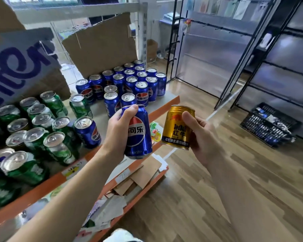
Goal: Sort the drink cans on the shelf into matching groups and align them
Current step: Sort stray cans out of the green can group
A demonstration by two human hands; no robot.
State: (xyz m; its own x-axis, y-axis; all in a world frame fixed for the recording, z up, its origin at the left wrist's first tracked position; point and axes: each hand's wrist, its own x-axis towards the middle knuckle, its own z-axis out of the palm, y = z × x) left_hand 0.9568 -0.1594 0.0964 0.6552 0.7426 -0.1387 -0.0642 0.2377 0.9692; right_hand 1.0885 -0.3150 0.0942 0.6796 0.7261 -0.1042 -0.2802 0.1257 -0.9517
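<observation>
Left hand [120, 130] is gripping a blue can [138, 135] at centre frame; right hand [199, 135] is gripping a gold can [178, 126] beside it, both off the shelf [161, 109], labels facing the camera, likely for comparing brands. Blue group [129, 82] is standing upper centre, green group [42, 130] at left.

Bright daylight enters from windows [42, 1] at the top; glare streaks the floor [208, 88] mid-right. Cans [16, 165] at lower left blur; frame edges bow.
</observation>
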